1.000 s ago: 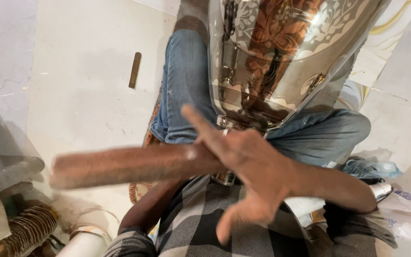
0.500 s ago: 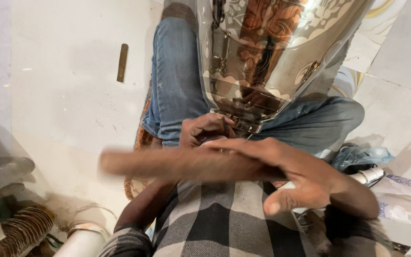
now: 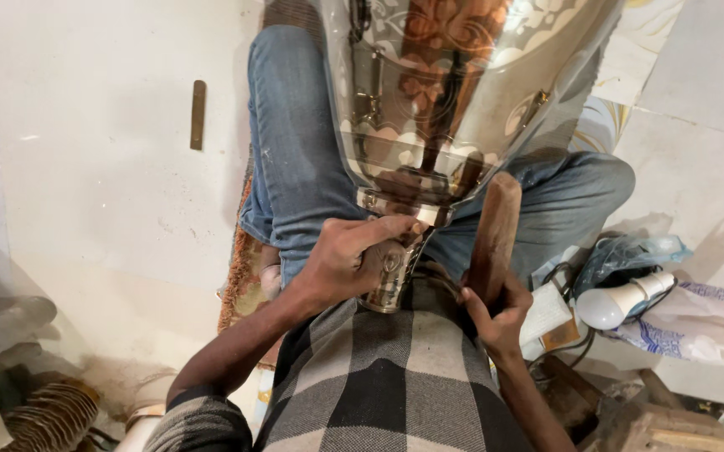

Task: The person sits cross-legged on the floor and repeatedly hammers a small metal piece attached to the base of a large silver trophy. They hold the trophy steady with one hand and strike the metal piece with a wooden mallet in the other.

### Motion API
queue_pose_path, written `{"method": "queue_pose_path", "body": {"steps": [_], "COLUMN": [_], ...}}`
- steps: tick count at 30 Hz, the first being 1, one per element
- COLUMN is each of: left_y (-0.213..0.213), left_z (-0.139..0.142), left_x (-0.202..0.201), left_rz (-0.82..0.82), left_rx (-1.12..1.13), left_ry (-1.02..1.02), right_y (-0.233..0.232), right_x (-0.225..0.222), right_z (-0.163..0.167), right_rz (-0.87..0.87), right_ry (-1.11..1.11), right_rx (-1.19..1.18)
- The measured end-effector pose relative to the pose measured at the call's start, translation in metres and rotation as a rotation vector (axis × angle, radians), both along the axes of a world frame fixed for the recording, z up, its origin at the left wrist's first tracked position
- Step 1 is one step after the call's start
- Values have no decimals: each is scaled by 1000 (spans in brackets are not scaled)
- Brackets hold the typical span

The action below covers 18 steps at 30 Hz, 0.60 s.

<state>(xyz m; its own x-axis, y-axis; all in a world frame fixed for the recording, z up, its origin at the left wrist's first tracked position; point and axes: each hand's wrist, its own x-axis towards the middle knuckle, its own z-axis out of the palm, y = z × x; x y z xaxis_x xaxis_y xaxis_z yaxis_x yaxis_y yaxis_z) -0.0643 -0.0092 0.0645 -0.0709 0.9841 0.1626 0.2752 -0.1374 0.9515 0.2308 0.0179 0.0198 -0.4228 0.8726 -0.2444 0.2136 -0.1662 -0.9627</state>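
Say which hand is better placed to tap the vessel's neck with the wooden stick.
Right, probably: the right hand grips the wooden stick beside the neck, while the left hand clasps the shiny metal vessel.

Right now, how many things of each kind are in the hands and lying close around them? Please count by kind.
Shiny metal vessel, its neck gripped by the left hand: 1
Wooden stick, held by the right hand: 1
White bulb: 1
Small flat bar on the floor: 1
Total: 4

Bright even light, glare on polished metal vessel [image 3: 454, 92], perhaps edge distortion
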Motion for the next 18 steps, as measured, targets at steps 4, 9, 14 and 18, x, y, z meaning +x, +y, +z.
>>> {"method": "queue_pose_path", "body": {"steps": [4, 9, 14, 18], "left_y": [5, 21, 31, 38], "left_z": [-1, -4, -2, -2], "left_x": [1, -5, -8, -11], "left_rz": [-160, -437, -571, -641], "left_rx": [-90, -218, -99, -48], "left_ry": [118, 309, 396, 341], "right_y": [-12, -15, -26, -35], "right_x": [17, 25, 23, 25], "right_z": [-12, -14, 1, 12], "right_rz": [-35, 4, -34, -34], "right_ry": [-163, -212, -326, -448], "right_rx": [172, 199, 237, 265]}}
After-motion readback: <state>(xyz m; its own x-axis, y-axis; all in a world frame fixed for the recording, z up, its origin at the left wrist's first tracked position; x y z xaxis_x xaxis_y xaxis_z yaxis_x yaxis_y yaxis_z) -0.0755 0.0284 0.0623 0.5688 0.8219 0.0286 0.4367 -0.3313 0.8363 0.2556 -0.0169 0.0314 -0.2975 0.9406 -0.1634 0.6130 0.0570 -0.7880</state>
